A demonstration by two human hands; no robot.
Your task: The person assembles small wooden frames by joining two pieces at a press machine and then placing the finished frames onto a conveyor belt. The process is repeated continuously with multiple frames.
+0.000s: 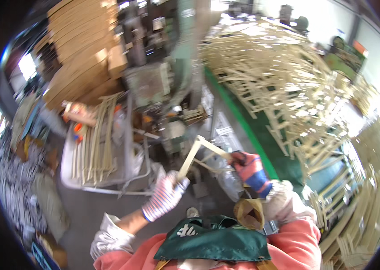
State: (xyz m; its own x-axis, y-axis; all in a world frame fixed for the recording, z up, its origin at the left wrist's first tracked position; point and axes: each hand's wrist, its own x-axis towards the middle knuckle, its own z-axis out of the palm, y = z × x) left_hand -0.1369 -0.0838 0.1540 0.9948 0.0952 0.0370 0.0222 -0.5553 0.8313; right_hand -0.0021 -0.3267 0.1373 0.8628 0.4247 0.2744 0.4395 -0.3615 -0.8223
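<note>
Workshop interior, bent by the fisheye: grey concrete floor (86, 211) below, a green painted strip (244, 130) running away up the middle. Ahead, a green machine column (185, 58) with cluttered metal parts at its foot. Upper left, a tall stack of brown boards (82, 49). Left of centre, a pale tray cart (104, 155) loaded with long thin pale strips (97, 139), a co-worker's orange-gloved hand (80, 114) resting at its far end. Filling the right side, a huge tangled heap of pale wooden frames (284, 85), more stacked low at the right edge (360, 211). In the middle, held up in front of the machine, a pale wooden frame piece (196, 155), angled like a bent corner, well above the floor. Left hand (165, 195) in a striped knit glove, fingers clenched around the lower end of that piece. Right hand (249, 171) in a red and blue glove, fingers closed on its other arm. Near the bottom edge, a green apron bib (214, 240) over pink sleeves, a brown paper pouch (249, 212) tucked just beside the right wrist. Blurred throughout; small parts by the machine not tellable.
</note>
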